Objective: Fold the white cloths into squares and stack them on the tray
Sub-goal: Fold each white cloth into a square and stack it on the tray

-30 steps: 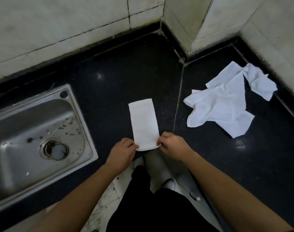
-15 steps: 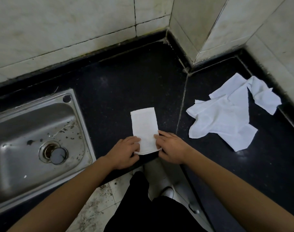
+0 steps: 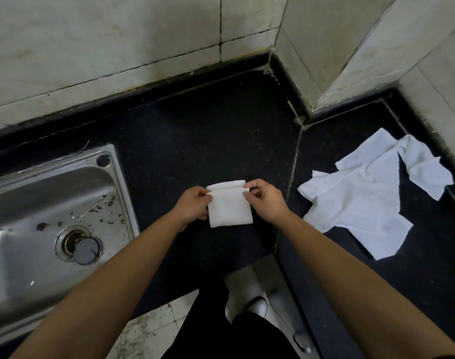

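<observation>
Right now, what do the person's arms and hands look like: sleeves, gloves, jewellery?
Left hand and right hand are bare: no gloves, rings or watch visible. Left forearm and right forearm show no sleeves in view.

Your left forearm (image 3: 99,288): bare, entering at the lower left corner and running up and to the right, wrist straight.
Your left hand (image 3: 192,204): back turned up, thumb and forefinger pinching the upper left corner of the top layer of the folded cloth (image 3: 230,209); remaining fingers curled beside the cloth's left edge.
Your right forearm (image 3: 363,278): bare, entering at the lower right corner and running up and to the left, wrist straight.
Your right hand (image 3: 266,200): back turned up, thumb and forefinger pinching the upper right corner of the same layer; remaining fingers loosely curled beneath.
Both hands: level with each other, the cloth's width apart.
</observation>
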{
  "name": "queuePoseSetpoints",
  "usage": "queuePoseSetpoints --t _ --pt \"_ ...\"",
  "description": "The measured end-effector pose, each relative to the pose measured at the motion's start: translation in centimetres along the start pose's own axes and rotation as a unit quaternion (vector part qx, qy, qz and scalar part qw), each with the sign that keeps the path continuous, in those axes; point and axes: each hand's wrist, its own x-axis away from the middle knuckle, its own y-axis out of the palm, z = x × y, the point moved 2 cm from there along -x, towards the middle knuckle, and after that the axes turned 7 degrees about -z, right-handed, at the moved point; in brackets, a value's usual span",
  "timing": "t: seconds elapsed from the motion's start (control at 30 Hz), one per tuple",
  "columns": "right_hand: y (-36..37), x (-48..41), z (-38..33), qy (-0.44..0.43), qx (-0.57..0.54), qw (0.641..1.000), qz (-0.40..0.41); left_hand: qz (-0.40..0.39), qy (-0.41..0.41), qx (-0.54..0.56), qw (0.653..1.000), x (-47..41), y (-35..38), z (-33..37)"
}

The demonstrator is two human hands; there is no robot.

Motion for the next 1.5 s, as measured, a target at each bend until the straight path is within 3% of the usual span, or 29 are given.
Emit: queuePoseSetpoints --t 0.17,0.37,0.57,0.63,0.7,0.8,0.9,1.03,1.3,1.33,1.4,1.47,1.5 --pt "0.6 -1.8 0.0 0.023 -0.065 0.997 0.046 0.112 0.023 0.040 0.993 -1.8 -0.1 -0.7" --pt "0.7 -3.1 0.3 0.044 -0.071 0.993 0.086 0.168 0.026 0.044 0.984 -3.2 -0.2 -1.0" --pt "0.9 -3.6 0.6 0.036 -0.014 0.996 0.083 0.203 0.038 -0.042 0.978 -3.0 0.3 -0.8" --pt "1.0 -3.2 0.6 0.005 0.056 0.995 0.079 0.201 0.080 -0.126 0.968 -2.5 0.5 -0.9" --pt "0.9 -2.1 0.8 -0.090 0.210 0.969 0.097 0.211 0.183 -0.288 0.916 -1.8 0.4 -1.4" --pt "0.9 -0.5 1.6 -0.256 0.401 0.875 0.091 0.165 0.296 -0.496 0.800 -0.7 0.2 -2.8" --pt "1.3 0.0 3.0 -0.247 0.508 0.825 -0.012 0.046 0.263 -0.601 0.753 -0.5 0.0 -4.4" --pt "1.3 -0.9 4.2 -0.189 0.569 0.798 -0.052 -0.025 0.206 -0.655 0.727 -1.5 -0.8 -3.9" --pt "1.5 -0.8 3.8 -0.139 0.567 0.807 -0.093 -0.049 0.181 -0.677 0.712 -1.7 -1.1 -4.0" --pt "1.4 -0.4 3.5 -0.128 0.552 0.819 -0.093 -0.054 0.179 -0.672 0.717 -1.5 -1.0 -3.7" --pt "1.2 0.8 3.2 -0.092 0.463 0.878 -0.073 -0.038 0.191 -0.640 0.743 -0.9 -1.0 -2.9" --pt "1.1 2.2 3.1 -0.056 0.344 0.937 -0.010 0.016 0.231 -0.597 0.768 -0.6 -1.1 -1.1" --pt "1.2 2.7 3.2 -0.046 0.308 0.950 0.039 0.041 0.254 -0.588 0.767 -0.8 -1.0 0.0"
